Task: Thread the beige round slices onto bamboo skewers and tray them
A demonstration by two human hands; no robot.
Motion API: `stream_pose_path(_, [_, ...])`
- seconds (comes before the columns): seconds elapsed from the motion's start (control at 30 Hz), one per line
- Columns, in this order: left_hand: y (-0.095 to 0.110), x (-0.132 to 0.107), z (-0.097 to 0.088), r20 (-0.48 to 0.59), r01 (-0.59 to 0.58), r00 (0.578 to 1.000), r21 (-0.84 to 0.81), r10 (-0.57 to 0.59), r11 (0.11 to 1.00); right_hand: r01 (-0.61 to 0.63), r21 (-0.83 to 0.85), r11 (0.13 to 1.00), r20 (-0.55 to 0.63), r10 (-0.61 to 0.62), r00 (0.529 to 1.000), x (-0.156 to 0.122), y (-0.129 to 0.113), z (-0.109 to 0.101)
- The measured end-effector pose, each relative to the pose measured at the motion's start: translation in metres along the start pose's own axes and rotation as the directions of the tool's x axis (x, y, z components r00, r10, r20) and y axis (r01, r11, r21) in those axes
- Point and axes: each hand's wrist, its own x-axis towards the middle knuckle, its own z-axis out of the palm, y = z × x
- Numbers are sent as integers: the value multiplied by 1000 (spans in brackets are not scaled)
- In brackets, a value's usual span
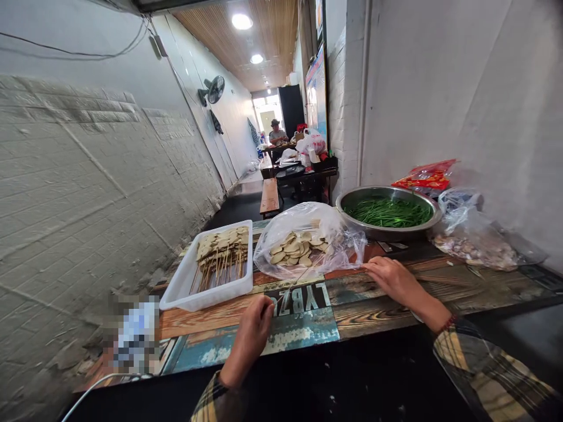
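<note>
My right hand (393,282) pinches the near right edge of a clear plastic bag (314,214) at the middle of the table. Inside the bag lie pale, flat oval slices (295,249) in a loose heap. Closer to me, my left hand (254,328) hovers over the table's front part with its fingers curled together; whatever it may hold is too small to make out. To its upper left stands a white plastic tray (176,299), with rows of the same slices threaded on wooden skewers (220,264).
A steel basin (387,234) of green chives (389,212) stands at the back right. Beside it are a clear bag of pinkish food (477,243) and a red packet (426,176). A white cable (90,390) runs off the left corner. Far back, a person (278,135) sits at another table.
</note>
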Motion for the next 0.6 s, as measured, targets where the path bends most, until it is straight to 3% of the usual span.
stream_pose_path(0.07, [11,4,8,44,-1,999,-32,2,999,-55,315,947,-12,62,998,15,-23,2])
stream_pose_path(0.1, [16,7,12,64,-1,998,-47,4,999,-112,473,874,-2,127,992,24,-36,3])
stream_pose_path(0.2, [27,11,23,121,-6,993,-67,14,998,-206,825,527,72,262,962,53,-68,11])
stream_pose_path(0.3, [34,16,30,153,-9,988,-74,20,997,-210,959,190,114,420,900,85,-85,20])
stream_pose_path(0.37, [37,23,33,173,-19,984,-96,35,995,-178,983,46,132,496,858,106,-88,27])
stream_pose_path(0.47, [35,42,35,222,-51,972,-149,83,988,-146,989,-35,143,522,841,131,-83,39])
stream_pose_path(0.6, [15,82,33,164,-57,983,-169,85,984,-205,978,39,164,464,871,144,-72,60])
